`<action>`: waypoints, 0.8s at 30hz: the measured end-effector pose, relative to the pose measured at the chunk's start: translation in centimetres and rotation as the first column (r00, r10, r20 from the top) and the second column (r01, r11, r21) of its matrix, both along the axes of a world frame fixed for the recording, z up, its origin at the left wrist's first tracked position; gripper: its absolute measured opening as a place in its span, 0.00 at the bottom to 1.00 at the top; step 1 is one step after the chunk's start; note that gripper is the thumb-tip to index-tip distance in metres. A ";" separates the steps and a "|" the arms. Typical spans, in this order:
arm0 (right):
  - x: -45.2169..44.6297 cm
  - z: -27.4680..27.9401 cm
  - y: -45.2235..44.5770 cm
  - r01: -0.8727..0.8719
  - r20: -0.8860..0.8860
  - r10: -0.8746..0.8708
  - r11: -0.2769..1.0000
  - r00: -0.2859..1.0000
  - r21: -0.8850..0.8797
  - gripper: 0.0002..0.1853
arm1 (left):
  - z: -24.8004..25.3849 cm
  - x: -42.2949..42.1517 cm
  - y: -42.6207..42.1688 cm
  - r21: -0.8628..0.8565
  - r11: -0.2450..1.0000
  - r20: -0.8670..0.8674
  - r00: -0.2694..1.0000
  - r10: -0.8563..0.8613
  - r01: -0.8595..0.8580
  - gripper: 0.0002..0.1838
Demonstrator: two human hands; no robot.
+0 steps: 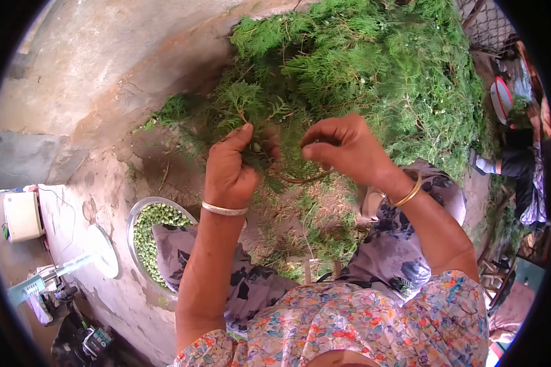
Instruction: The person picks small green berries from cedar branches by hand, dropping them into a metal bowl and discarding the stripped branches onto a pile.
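Note:
My left hand (pixel 231 164), with a pale bangle at the wrist, is closed around the stem of a leafy evergreen sprig (pixel 241 101). Its feathery green tips stick up past my thumb. To the right, my right hand (pixel 346 148), wearing a gold-coloured bangle, is curled with thumb and forefinger drawn together. Whether anything small is pinched there I cannot make out. Between and below the hands is the curved rim of a basket or similar container (pixel 306 180), partly hidden by greenery. A metal basin (pixel 132 229) full of small green cones (pixel 156 235) stands by my left knee.
A large heap of cut evergreen branches (pixel 373 67) fills the ground ahead and to the right, with a wall (pixel 104 67) on the left. A fan (pixel 103 251) stands at lower left. Another person's leg (pixel 490 164) and a red-rimmed basin (pixel 501 98) are at far right.

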State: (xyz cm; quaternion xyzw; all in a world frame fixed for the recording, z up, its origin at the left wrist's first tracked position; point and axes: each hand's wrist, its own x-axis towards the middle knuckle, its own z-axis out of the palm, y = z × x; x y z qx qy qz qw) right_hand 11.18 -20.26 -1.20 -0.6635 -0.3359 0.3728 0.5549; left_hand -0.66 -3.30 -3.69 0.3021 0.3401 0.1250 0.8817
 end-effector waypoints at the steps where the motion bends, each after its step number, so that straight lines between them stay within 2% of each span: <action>1: -0.5 -0.2 0.2 0.032 0.164 -0.040 0.998 0.986 0.051 0.05 | 0.1 0.2 -0.3 -0.052 0.999 0.002 1.000 0.007 -0.007 0.09; 5: -1.6 -0.5 0.7 0.024 0.203 -0.042 0.996 0.978 0.090 0.06 | -1.5 0.5 -1.2 -0.051 0.993 0.085 0.991 -0.102 0.106 0.10; 7: -1.8 -1.1 1.1 0.023 0.271 -0.063 0.988 0.961 0.150 0.08 | -1.9 0.7 -1.9 -0.212 0.972 0.096 0.992 -0.081 0.100 0.10; 8: -1.6 -1.7 1.0 0.025 0.269 -0.065 0.989 0.961 0.148 0.08 | -1.9 0.8 -2.3 -0.214 0.971 0.094 0.992 -0.084 0.102 0.10; 10: -1.1 -2.7 1.0 -0.024 0.669 -0.027 0.998 0.743 0.066 0.05 | -1.9 1.0 -3.0 -0.259 0.962 0.076 0.995 -0.065 0.083 0.10; 11: -1.1 -2.9 0.9 -0.022 0.668 -0.026 0.998 0.744 0.063 0.05 | -2.1 0.8 -2.7 -0.263 0.961 0.075 0.995 -0.067 0.084 0.10; 13: -1.1 -3.0 0.9 -0.067 0.684 0.116 0.993 0.721 -0.098 0.05 | -2.5 0.4 -1.9 -0.256 0.936 0.168 0.964 -0.205 0.244 0.10; 16: -1.0 -3.2 0.8 -0.055 0.714 0.088 0.996 0.694 -0.070 0.07 | -2.2 0.5 -2.5 -0.195 0.947 0.126 0.964 -0.234 0.256 0.10; 20: -0.7 -3.1 0.9 0.005 0.683 0.006 1.000 0.731 -0.015 0.06 | -1.5 0.6 -2.3 -0.268 0.914 0.220 0.943 -0.251 0.306 0.12; 22: -0.4 -3.0 1.1 0.131 0.457 -0.163 0.986 0.875 0.101 0.05 | -0.7 0.9 -2.9 -0.207 0.939 0.190 0.953 -0.235 0.273 0.12; 23: -0.3 -2.5 1.0 0.129 0.458 -0.162 0.986 0.874 0.102 0.05 | 0.1 0.9 -3.4 -0.207 0.940 0.192 0.953 -0.234 0.272 0.12; 24: -0.1 -1.4 0.9 0.184 0.292 -0.184 0.983 0.939 0.027 0.05 | 1.5 1.0 -4.2 -0.037 0.947 0.149 0.939 -0.311 0.320 0.11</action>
